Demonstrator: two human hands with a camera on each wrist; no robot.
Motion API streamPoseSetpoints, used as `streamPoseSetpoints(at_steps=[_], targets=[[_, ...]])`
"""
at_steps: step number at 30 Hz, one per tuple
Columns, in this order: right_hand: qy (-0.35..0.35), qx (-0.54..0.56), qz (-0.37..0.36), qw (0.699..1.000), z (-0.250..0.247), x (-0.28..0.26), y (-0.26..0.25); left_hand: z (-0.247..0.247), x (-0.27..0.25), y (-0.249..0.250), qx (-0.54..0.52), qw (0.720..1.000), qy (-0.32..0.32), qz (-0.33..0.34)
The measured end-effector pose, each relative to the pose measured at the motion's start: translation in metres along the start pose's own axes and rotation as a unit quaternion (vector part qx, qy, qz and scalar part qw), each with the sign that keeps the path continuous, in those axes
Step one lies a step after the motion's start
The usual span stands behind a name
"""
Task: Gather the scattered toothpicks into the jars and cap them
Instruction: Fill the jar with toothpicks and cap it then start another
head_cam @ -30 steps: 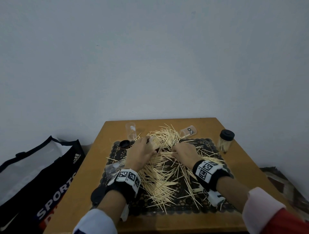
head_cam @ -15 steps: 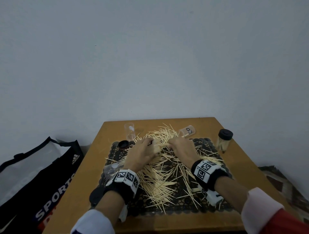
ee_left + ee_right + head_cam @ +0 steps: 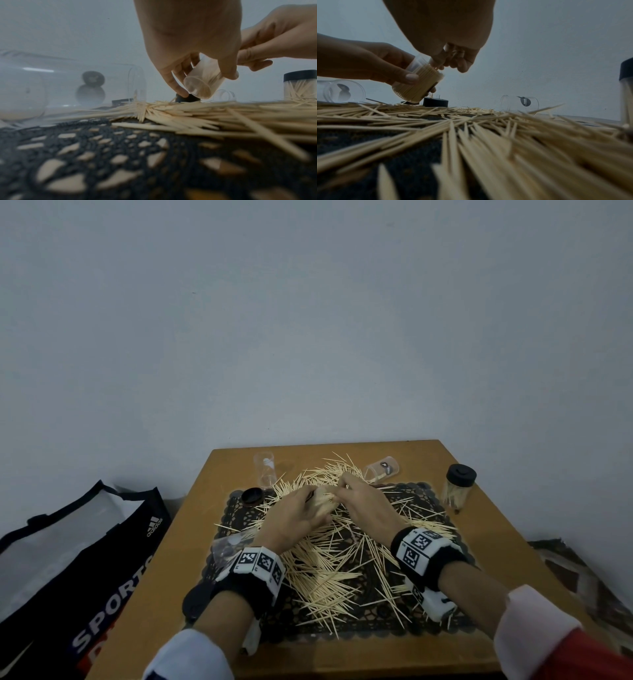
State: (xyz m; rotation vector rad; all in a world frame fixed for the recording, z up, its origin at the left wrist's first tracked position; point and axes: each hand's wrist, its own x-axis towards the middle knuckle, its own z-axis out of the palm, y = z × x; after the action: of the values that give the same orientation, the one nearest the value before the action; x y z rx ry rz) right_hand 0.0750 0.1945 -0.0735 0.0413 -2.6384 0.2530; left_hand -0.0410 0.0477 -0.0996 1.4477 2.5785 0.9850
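The tabletop fills the lower centre of the head view, carrying a dark lace mat across which most of the toothpicks remain scattered. A capped jar stands upright at the right edge; two empty jars lie or stand toward the upper part of the tabletop. Compared with one second earlier, the right hand has moved from the pile at centre up to meet the left hand near the top of the mat. The left hand grips a tilted, nearly full jar with curled fingers and thumb. The right hand pinches a small bundle of toothpicks at the jar mouth. A loose black cap lies just below. Judgement: this jar is close to capacity, so capping likely follows, while the bulk of gathering remains.
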Motion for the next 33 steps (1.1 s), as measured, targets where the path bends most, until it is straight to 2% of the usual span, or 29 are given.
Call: streamPoseSetpoints(at_steps=[8, 12, 22, 28, 33], targets=[[0.042, 0.076, -0.004, 0.996, -0.0036, -0.002, 0.0015, -0.001, -0.0013, 0.0045, -0.029, 0.998, -0.046, 0.025], [0.048, 0.096, 0.003, 0.994, -0.0026, -0.0012, 0.0016, -0.0013, -0.0019, 0.0056, -0.032, 0.998, -0.042, 0.025], [0.01, 0.123, 0.042, 0.991, 0.0006, -0.0007, 0.0055, -0.0026, -0.0025, 0.0056, -0.034, 0.999, -0.029, 0.031], [-0.053, 0.171, 0.024, 0.984, 0.0031, -0.0032, 0.0035, -0.0033, -0.0037, 0.0075, -0.042, 0.997, -0.036, 0.046], [0.002, 0.122, 0.041, 0.992, 0.0029, -0.0008, 0.0048, -0.0036, -0.0036, 0.0079, -0.039, 0.997, -0.046, 0.046]])
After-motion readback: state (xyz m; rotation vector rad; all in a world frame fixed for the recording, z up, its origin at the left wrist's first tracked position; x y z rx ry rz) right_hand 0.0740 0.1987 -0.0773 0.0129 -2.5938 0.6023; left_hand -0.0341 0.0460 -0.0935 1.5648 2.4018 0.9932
